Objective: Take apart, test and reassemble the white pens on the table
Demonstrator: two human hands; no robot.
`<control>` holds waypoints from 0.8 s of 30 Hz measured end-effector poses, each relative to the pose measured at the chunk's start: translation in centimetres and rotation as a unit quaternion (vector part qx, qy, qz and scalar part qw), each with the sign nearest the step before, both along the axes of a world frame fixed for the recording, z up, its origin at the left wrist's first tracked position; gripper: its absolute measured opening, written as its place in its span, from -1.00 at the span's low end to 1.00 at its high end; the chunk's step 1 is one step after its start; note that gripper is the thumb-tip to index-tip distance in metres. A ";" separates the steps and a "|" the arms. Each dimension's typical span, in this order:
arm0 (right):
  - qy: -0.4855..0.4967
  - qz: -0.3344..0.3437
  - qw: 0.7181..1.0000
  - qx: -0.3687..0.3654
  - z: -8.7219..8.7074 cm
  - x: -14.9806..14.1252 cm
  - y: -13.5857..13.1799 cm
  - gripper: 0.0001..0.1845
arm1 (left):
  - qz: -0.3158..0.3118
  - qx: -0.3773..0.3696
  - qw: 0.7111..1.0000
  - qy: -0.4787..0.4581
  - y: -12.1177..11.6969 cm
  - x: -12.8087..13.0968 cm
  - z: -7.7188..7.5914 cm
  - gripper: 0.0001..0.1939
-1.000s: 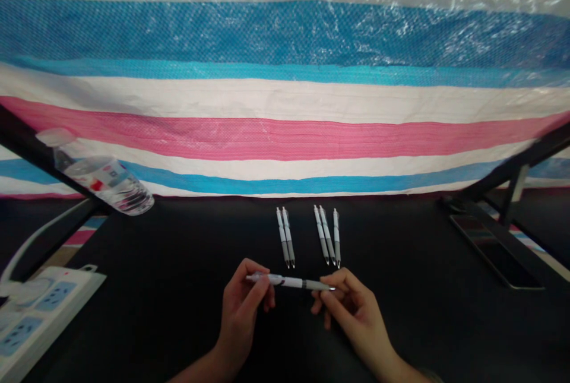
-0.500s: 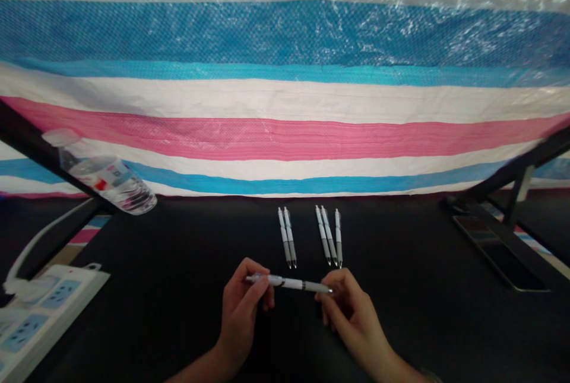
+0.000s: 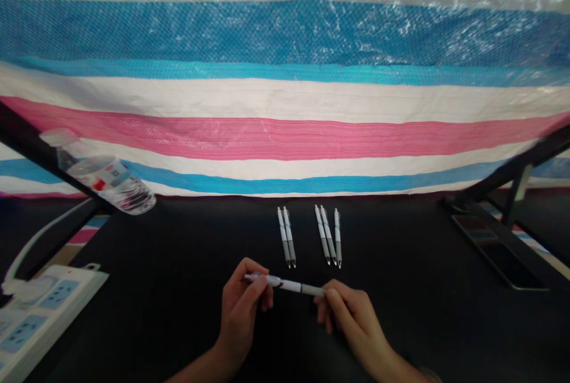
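A white click pen (image 3: 290, 285) with a grey grip spans the gap between my two hands, sloping slightly down to the right. My left hand (image 3: 244, 306) is closed on its clicker end, thumb over the clip. At the tip end, my right hand (image 3: 350, 315) pinches the pen between thumb and finger, hiding the point. Beyond the hands, a pair of similar pens (image 3: 286, 237) lies side by side on the black table (image 3: 187, 276). To their right lie three more pens (image 3: 328, 236), two close together and one slightly apart, all tips toward me.
A power strip (image 3: 48, 312) with a plugged-in cable lies at the left edge. Behind it, a clear water bottle (image 3: 111, 181) leans by a black bar. A phone (image 3: 499, 252) rests at the right. Striped plastic sheeting (image 3: 285, 139) hangs across the back.
My right thumb and finger have closed over the pen's tip, which was showing before. The left hand keeps its hold, and the pens on the table lie as before.
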State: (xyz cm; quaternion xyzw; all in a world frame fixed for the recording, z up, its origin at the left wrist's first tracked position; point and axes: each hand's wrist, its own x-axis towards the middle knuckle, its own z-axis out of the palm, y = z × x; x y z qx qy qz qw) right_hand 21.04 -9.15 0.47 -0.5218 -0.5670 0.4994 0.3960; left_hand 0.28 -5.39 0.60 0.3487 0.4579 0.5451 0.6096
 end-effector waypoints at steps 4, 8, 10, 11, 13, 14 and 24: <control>0.008 -0.018 1.000 -0.012 0.2 0.0 0.1 -0.61 | -0.003 -0.001 1.000 0.003 -0.1 0.1 0.3 -0.77; -0.032 0.006 0.999 0.003 0.4 0.0 0.0 -0.46 | -0.013 -0.003 1.000 0.001 -0.1 0.1 0.3 -0.76; -0.019 0.014 1.000 -0.021 0.3 0.1 0.1 -0.38 | -0.020 -0.001 1.000 0.001 -0.1 0.0 0.2 -0.76; -0.001 0.014 0.999 -0.042 0.2 0.1 0.1 -0.36 | -0.025 0.003 1.000 0.004 -0.1 -0.1 0.1 -0.76; 0.043 0.014 0.995 -0.086 0.0 0.1 0.4 -0.33 | -0.040 0.019 0.999 0.014 -0.1 -0.2 0.0 -0.77; 0.063 0.012 0.993 -0.102 -0.1 0.2 0.6 -0.32 | -0.049 0.030 0.998 0.021 -0.1 -0.3 -0.1 -0.78; 0.099 -0.005 0.988 -0.122 -0.2 0.0 0.8 -0.32 | -0.084 0.091 0.992 0.037 0.3 0.2 0.4 -0.86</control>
